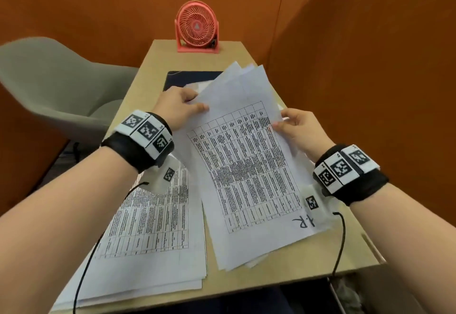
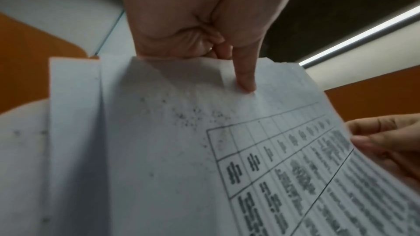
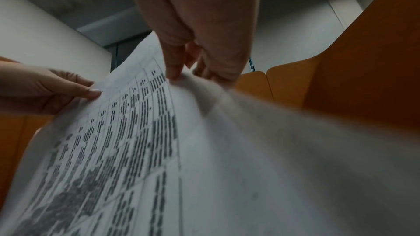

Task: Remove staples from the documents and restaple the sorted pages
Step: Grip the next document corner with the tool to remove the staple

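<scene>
I hold a fanned sheaf of printed table pages [image 1: 246, 165] tilted up above the desk, its lower edge near the desk front. The top page [image 2: 227, 150] carries a handwritten mark near its bottom corner. My left hand [image 1: 182, 106] pinches the sheaf's far left edge, thumb on top [image 2: 245, 78]. At the right edge, my right hand [image 1: 293, 126] pinches it too, with fingertips [image 3: 175, 73] on the top sheet. A second stack of printed pages [image 1: 148, 234] lies flat on the desk under my left forearm. No stapler or staple remover shows.
A red desk fan [image 1: 197, 27] stands at the far end of the narrow wooden desk [image 1: 283, 271]. A dark mat [image 1: 187, 77] lies behind the papers. A grey chair [image 1: 61, 84] sits to the left. Orange partition walls [image 1: 370, 66] close in behind and on the right.
</scene>
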